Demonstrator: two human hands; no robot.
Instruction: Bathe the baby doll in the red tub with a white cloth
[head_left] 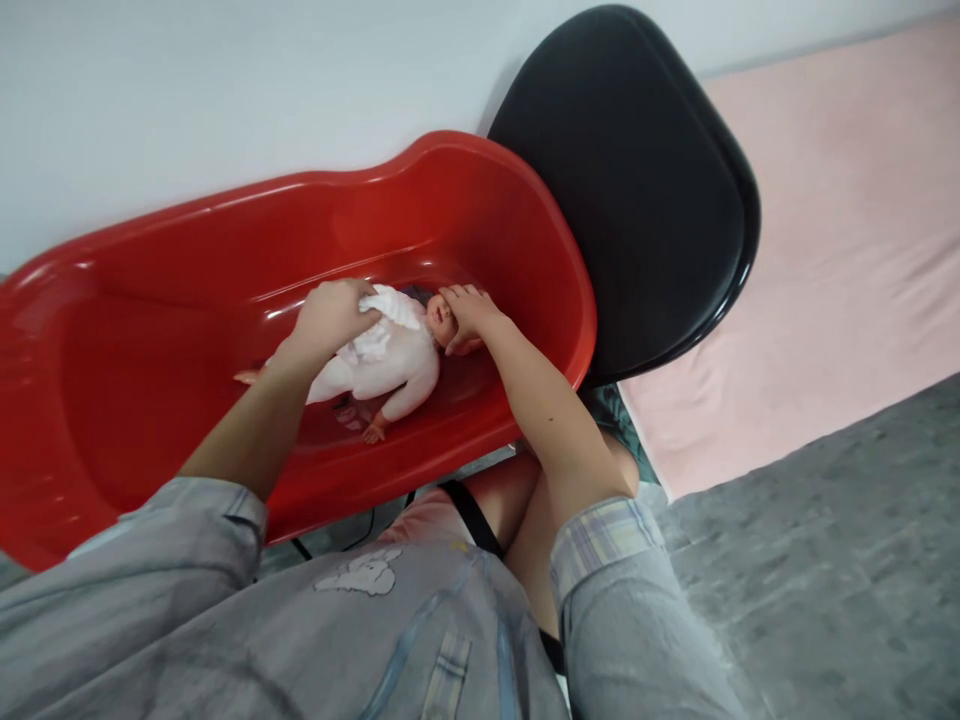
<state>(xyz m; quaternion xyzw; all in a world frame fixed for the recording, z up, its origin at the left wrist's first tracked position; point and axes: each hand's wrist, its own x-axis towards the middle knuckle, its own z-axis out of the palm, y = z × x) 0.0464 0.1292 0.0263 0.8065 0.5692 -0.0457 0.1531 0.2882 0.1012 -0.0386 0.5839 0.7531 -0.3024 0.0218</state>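
Note:
A baby doll (390, 365) in pale pink clothes lies on its back inside a red plastic tub (150, 290). My left hand (330, 315) rests on the doll's chest, its fingers closed on a white cloth (394, 305). My right hand (469, 315) cups the doll's head, fingers over its forehead. One doll arm sticks out toward me, with its small hand (373, 433) near the tub's floor.
A black chair seat (637, 170) stands right behind the tub's right end. A pink mat (840, 240) lies on the grey floor (825, 560) at right. A white wall (225, 90) runs behind the tub. My knees and grey sleeves fill the bottom.

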